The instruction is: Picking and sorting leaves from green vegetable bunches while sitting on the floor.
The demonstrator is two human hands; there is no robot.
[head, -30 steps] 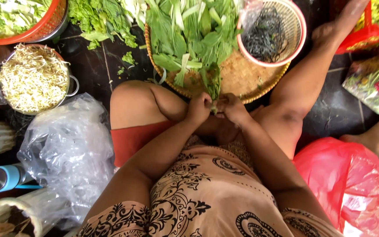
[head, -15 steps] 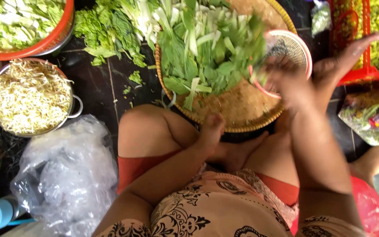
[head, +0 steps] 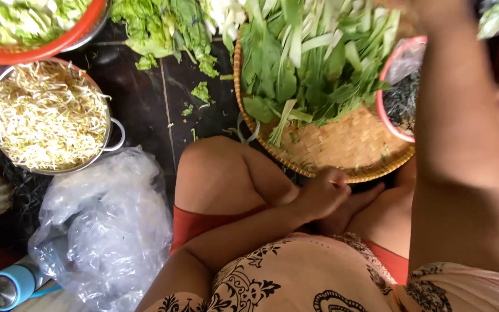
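loose leafy greens (head: 313, 63), pale-stemmed, heaped on a round woven bamboo tray (head: 342, 150)

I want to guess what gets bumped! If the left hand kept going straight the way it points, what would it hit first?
Probably the woven tray. The left hand is a loose fist beside its near rim, pointing toward it. The leafy greens lie farther on. Depth is hard to judge.
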